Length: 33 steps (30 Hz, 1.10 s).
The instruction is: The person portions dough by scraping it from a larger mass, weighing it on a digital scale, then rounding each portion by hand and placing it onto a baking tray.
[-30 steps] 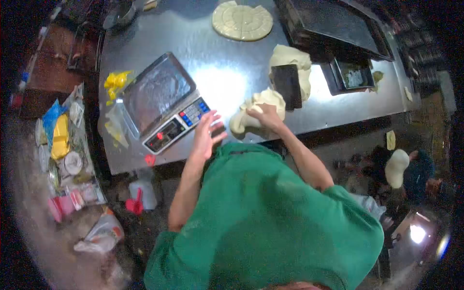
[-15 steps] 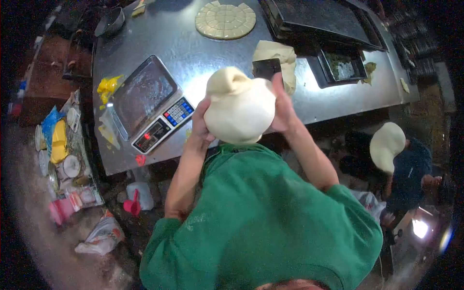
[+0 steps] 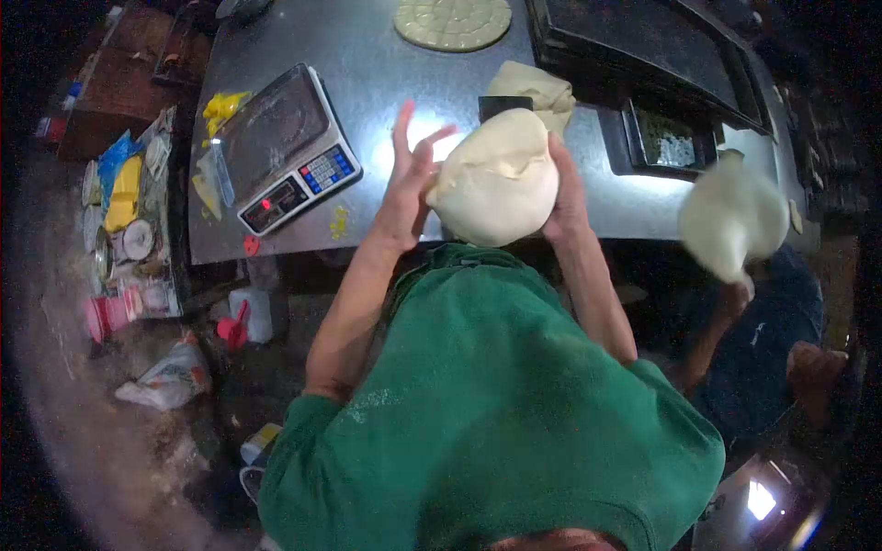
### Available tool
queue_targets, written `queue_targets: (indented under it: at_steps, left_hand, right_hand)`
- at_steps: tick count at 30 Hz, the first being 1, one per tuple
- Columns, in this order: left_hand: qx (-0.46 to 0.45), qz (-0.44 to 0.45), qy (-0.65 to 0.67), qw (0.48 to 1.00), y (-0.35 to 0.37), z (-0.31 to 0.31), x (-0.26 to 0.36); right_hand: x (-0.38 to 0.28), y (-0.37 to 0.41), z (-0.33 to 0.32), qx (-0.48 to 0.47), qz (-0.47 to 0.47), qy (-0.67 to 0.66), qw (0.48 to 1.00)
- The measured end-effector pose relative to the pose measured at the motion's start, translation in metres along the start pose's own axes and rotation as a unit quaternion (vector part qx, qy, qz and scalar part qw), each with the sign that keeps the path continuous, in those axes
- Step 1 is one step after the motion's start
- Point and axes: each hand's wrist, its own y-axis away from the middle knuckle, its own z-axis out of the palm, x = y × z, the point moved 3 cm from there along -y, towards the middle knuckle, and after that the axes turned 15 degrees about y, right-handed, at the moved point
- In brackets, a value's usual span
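A big pale lump of dough (image 3: 501,197), with a fold across its upper side, is held above the near edge of the metal table. My right hand (image 3: 568,193) grips it from the right. At its left edge is my left hand (image 3: 409,188), fingers spread and lifted off, the palm side close to or touching the dough. Just behind the lump shows a dark flat scraper blade (image 3: 501,106); whether my right hand holds it too is hidden. Beyond it a thick piece of dough (image 3: 537,87) lies on the table.
Left on the table (image 3: 367,83) stands a digital scale (image 3: 285,151). A round dough sheet (image 3: 452,20) scored into pieces lies at the back. Dark trays (image 3: 643,55) sit at the right. A co-worker's hand (image 3: 738,292) holds up another blurred dough lump (image 3: 730,225).
My left hand has loosened from the dough and its fingers have spread. The lump has turned, its fold now facing me. The co-worker's dough has risen toward the table. The view has shifted.
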Motion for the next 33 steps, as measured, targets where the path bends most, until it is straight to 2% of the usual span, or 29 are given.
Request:
queue_targets:
  at_steps: [1,3,4,5,8,11,12,13,15,16,18,19,20,21,22,23,24,25,27,28,31,33]
  left_hand:
    - [-0.002,0.065,-0.060,0.996,0.002,0.004,-0.001]
    - [-0.024,0.057,-0.168,0.984,0.003,0.006,-0.010]
    - [-0.035,0.056,-0.220,0.973,0.004,0.007,-0.014]
    - [-0.011,-0.007,-0.129,0.992,0.005,0.018,-0.013]
    - [-0.003,-0.012,-0.044,0.999,-0.001,-0.003,-0.026]
    - [0.055,-0.050,0.006,0.997,0.015,-0.001,-0.017]
    - [0.063,-0.053,0.035,0.996,0.018,0.002,-0.017]
    - [0.048,-0.061,0.021,0.997,0.019,0.003,-0.014]
    - [0.018,-0.076,-0.004,0.997,0.024,0.005,-0.008]
    - [0.021,-0.089,-0.001,0.996,0.027,0.008,-0.007]
    - [0.055,-0.139,0.128,0.980,0.026,-0.001,-0.027]
    - [0.069,-0.166,0.189,0.965,0.028,-0.006,-0.032]
    - [0.022,-0.183,0.230,0.956,0.029,0.001,-0.023]
    - [0.057,-0.169,0.192,0.965,0.030,-0.006,-0.020]
    - [0.094,-0.161,0.155,0.970,0.032,-0.014,-0.020]
    - [0.125,-0.152,0.116,0.973,0.032,-0.021,-0.020]
    - [0.081,-0.115,0.050,0.989,0.033,-0.026,-0.026]
    - [0.097,-0.114,-0.073,0.986,0.032,-0.028,-0.028]
    - [0.128,-0.107,-0.313,0.935,0.028,-0.029,-0.033]
    - [0.109,-0.079,-0.266,0.955,0.024,-0.032,-0.039]
    - [-0.004,-0.150,-0.028,0.988,0.015,-0.022,-0.032]
    - [-0.081,-0.165,0.003,0.983,0.007,-0.026,-0.033]
  right_hand:
    - [-0.009,0.002,0.002,-0.004,-0.003,-0.009,1.000]
    - [-0.023,0.007,0.014,0.045,-0.097,0.098,0.989]
    - [-0.023,0.011,0.014,0.036,-0.087,0.139,0.986]
    - [-0.024,0.011,0.014,0.024,-0.083,0.180,0.980]
    - [-0.021,0.009,0.017,-0.052,-0.013,0.169,0.984]
    - [-0.017,0.006,0.024,-0.023,0.006,0.169,0.985]
    - [-0.007,-0.004,0.015,-0.019,-0.015,0.166,0.986]
    - [-0.002,-0.009,0.009,0.003,-0.074,0.225,0.972]
    - [0.012,-0.020,-0.005,-0.029,-0.111,0.285,0.952]
    - [0.016,-0.023,-0.003,-0.073,-0.079,0.274,0.956]
    - [0.026,-0.021,0.002,-0.159,-0.010,0.247,0.956]
    - [0.029,-0.014,0.006,-0.138,0.039,0.224,0.964]
    - [0.024,-0.005,0.012,-0.117,0.084,0.202,0.969]
    - [0.019,0.000,0.016,-0.093,0.130,0.180,0.971]
    - [0.015,0.001,0.018,-0.125,0.124,0.156,0.972]
    - [0.014,-0.002,0.016,-0.148,0.089,0.222,0.960]
    - [0.015,-0.005,0.011,-0.170,0.055,0.289,0.941]
    - [0.013,-0.007,0.014,-0.192,0.020,0.353,0.915]
    - [0.014,-0.005,0.022,-0.157,0.012,0.407,0.900]
    - [0.012,-0.002,0.030,-0.131,0.026,0.417,0.899]
    - [0.008,0.005,0.050,-0.082,0.044,0.396,0.914]
    - [0.004,0.009,0.053,-0.072,0.061,0.397,0.913]
